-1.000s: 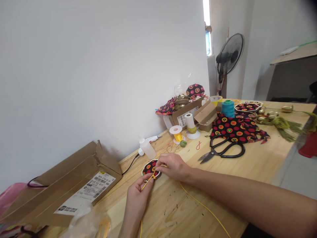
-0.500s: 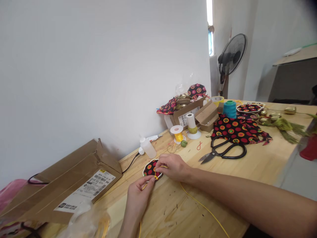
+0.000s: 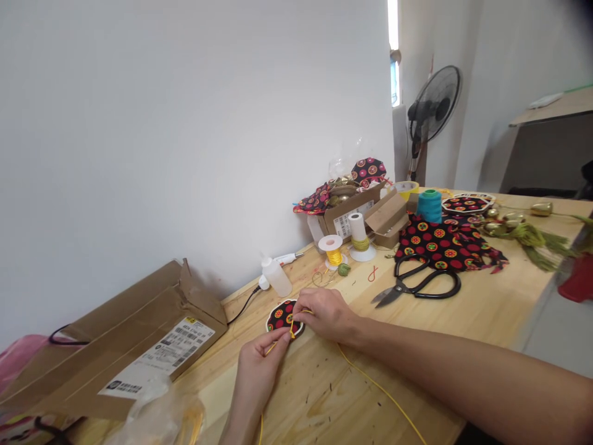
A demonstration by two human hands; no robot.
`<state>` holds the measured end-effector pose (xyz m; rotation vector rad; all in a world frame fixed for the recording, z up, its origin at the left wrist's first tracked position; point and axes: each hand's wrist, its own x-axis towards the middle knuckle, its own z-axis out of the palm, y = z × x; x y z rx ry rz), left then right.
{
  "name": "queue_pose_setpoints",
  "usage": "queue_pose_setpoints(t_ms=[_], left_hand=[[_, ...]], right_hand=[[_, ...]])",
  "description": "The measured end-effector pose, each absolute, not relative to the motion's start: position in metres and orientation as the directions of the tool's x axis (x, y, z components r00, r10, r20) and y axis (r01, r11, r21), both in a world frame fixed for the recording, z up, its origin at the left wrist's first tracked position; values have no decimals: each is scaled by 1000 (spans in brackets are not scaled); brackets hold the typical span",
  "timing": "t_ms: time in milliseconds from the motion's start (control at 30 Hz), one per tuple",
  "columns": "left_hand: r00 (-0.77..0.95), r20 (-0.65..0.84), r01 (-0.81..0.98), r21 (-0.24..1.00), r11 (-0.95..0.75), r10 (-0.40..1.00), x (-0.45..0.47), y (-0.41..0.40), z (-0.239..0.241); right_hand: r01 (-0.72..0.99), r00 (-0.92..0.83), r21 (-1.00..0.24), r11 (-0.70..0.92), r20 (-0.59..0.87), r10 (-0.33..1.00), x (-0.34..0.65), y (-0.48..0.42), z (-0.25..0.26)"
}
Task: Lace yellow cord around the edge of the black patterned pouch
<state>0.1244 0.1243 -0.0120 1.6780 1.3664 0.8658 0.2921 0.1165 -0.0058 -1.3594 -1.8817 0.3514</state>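
A round patch of black fabric with red and yellow dots lies on the wooden table. My left hand pinches a thin yellow cord just at the patch's near edge. My right hand rests beside the patch on its right, fingers closed on the same cord, which forms a small loop or knot between the two hands. The cord trails away to the right across the table and off its near edge.
Black scissors lie to the right, with dotted fabric, a teal thread cone, thread spools, a small open box and a glue bottle behind. A flat cardboard box lies left. A fan stands beyond.
Both hands stay at the patch; the left fingers have crept slightly closer to the right hand along the cord. The view shifted a little.
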Motion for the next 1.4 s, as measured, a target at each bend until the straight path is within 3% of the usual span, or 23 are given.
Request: queue_pose_setpoints(t_ms=[767,1067,1300,1400], left_hand=[[200,37,448,886,-124,979,123,124,-13],[157,27,420,903,-92,987,126,124,-13],[116,-41,360,933,-4,992,124,125,-15],[135,-10,366,930,-41,991,124,125,-15]], right_hand=[[660,-161,-630,409,414,896,292,118,-5],[694,-119,-637,336,358,926,293,118,-2],[681,-160,-626,379,379,912,295,120,-4],[692,-159,-618,374,375,913,295,119,-3]])
